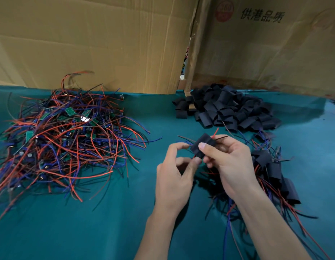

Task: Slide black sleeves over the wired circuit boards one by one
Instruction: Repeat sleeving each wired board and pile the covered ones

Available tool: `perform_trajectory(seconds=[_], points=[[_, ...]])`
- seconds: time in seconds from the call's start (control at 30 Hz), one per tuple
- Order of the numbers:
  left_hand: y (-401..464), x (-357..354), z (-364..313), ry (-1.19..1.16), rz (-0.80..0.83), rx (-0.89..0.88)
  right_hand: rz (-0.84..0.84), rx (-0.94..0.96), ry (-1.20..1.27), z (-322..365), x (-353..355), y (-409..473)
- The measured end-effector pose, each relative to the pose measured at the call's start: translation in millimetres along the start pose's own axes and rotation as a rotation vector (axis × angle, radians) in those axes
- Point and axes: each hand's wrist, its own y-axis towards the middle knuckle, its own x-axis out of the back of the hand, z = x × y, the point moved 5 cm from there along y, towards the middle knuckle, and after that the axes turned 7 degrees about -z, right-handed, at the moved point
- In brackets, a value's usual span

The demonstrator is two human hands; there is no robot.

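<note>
My right hand pinches a black sleeve between thumb and fingers above the teal cloth. Red, black and blue wires stick out of both ends of that sleeve. My left hand is beside it, and its curled fingers pinch the wires at the sleeve's left end. The board inside the sleeve is hidden. A big tangle of wired green circuit boards lies at the left. A heap of empty black sleeves lies at the back right. Sleeved boards with trailing wires lie at the right, under my right forearm.
Tall cardboard panels stand along the back edge of the teal-covered table, with a narrow gap between them near the middle. Loose wire ends spread out from the left pile toward the centre.
</note>
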Motion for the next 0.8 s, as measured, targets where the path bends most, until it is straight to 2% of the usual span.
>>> perform_trajectory(seconds=[0.17, 0.27, 0.37, 0.47, 0.53, 0.67, 0.8], points=[[3.7, 4.2, 7.6, -0.287, -0.003, 0.216, -0.172, 0.074, 0.205, 13.6, 13.1, 4.9], [3.3, 5.3, 9.0, -0.280, 0.052, 0.233, -0.219, 0.107, 0.260, 18.7, 16.4, 5.1], [3.5, 5.5, 8.9, -0.370, 0.132, 0.295, -0.260, 0.128, 0.280, 20.7, 18.4, 5.1], [2.2, 3.4, 9.5, -0.346, 0.174, 0.323, -0.236, 0.117, 0.290, 20.2, 17.0, 5.3], [3.0, 5.6, 8.7, -0.299, 0.124, 0.305, -0.189, 0.118, 0.243, 19.0, 15.0, 4.8], [7.1, 12.0, 11.9, -0.255, 0.004, 0.281, -0.055, 0.137, -0.073, 10.3, 6.1, 1.9], [6.7, 10.2, 13.1, -0.250, 0.023, 0.288, 0.016, 0.136, -0.246, 2.5, -2.1, -2.3]])
